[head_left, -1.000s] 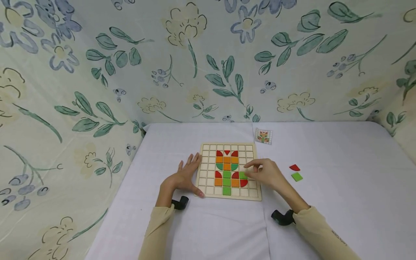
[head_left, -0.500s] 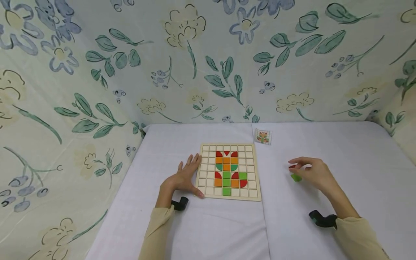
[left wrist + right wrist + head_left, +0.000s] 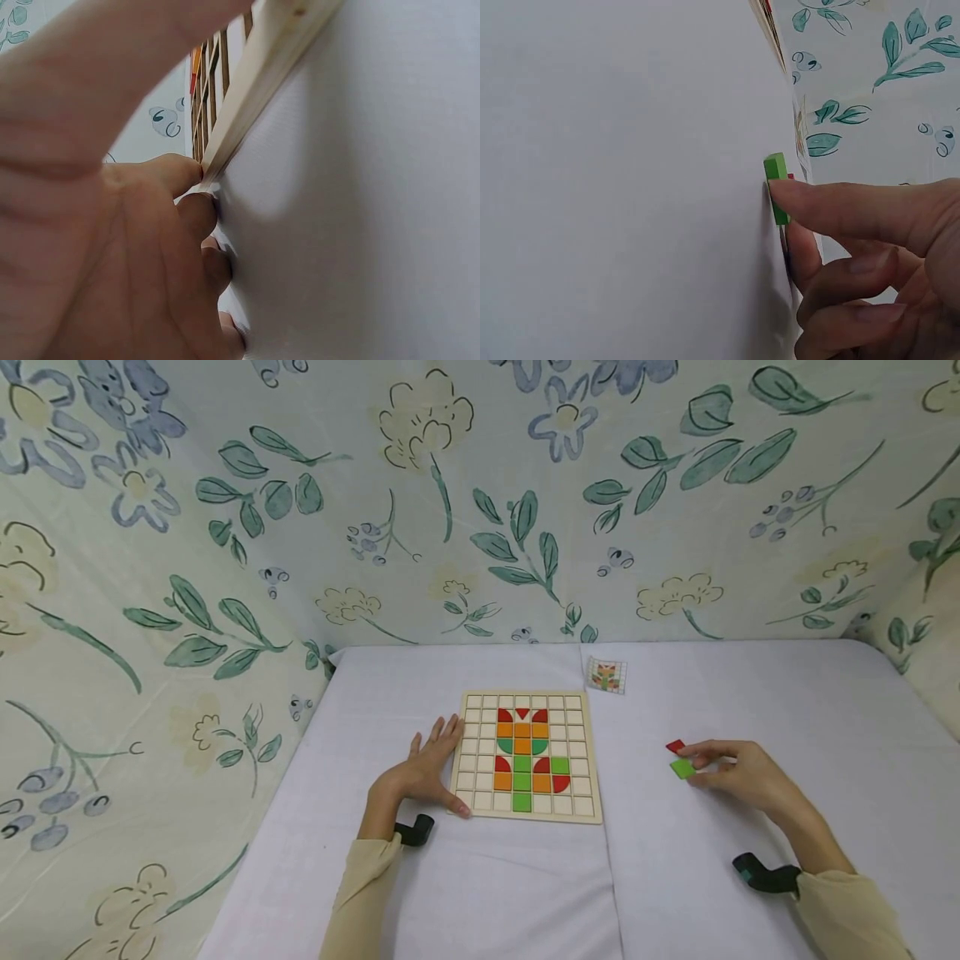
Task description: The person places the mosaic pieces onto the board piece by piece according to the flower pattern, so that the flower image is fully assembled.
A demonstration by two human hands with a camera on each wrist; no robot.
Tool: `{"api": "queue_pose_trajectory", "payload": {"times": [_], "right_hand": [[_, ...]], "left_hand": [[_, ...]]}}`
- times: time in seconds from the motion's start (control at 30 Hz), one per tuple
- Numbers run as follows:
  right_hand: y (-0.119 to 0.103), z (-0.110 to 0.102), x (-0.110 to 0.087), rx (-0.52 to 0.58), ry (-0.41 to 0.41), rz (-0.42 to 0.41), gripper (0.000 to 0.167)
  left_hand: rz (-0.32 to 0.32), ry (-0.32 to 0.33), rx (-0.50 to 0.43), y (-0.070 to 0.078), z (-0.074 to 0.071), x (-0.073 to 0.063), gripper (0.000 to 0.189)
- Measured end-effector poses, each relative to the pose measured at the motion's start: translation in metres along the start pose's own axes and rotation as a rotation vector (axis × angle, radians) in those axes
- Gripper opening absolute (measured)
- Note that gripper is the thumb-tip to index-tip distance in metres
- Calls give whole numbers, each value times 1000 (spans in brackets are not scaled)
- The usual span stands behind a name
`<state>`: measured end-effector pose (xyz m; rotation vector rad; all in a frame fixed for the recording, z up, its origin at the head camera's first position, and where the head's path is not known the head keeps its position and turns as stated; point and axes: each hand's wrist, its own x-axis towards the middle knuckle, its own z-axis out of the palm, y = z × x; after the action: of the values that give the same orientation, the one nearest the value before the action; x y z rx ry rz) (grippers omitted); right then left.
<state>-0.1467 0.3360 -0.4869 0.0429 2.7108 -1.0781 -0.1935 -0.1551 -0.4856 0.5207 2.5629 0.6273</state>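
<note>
Out on the cloth to the right, my right hand [image 3: 742, 772] pinches a small green square tile [image 3: 682, 768] between thumb and index finger. In the right wrist view the thumb presses the near side of this green tile [image 3: 777, 166], and the other fingers are bent. A red tile [image 3: 675, 746] lies just beyond it, near the index fingertip. My left hand [image 3: 420, 774] rests with spread fingers along the left edge of a wooden grid board [image 3: 581, 760]. Its thumb is by the front left corner. Red, orange and green tiles [image 3: 522, 762] form a flower-like pattern on the board.
A small pattern card [image 3: 607, 676] lies behind the board's back right corner. White cloth [image 3: 525, 885] covers the table, and a floral curtain [image 3: 450, 527] hangs behind and at the sides. Each wrist carries a black camera [image 3: 765, 874].
My right hand has moved right, from the board's right side to the loose tiles, and taken hold of the green one. The red tile has shifted slightly. My left hand stays put.
</note>
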Motion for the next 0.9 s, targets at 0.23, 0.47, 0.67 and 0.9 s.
{"api": "queue_pose_trajectory", "payload": {"times": [0.23,0.47,0.67,0.9], "right_hand": [[-7,4,-1,-23,17,-9,42],[-16,9,-3,-66,45,-56,39],[-19,11,-4,-84,56,-58,37],[-21,12,-3,-137,78,-91,33]], "left_hand": [[1,5,-7,0,0,0,149],[-3,10,-12,-2,1,0,149],[-7,2,-12,2,-1,-2,148],[-2,0,-6,2,-1,-1,148]]}}
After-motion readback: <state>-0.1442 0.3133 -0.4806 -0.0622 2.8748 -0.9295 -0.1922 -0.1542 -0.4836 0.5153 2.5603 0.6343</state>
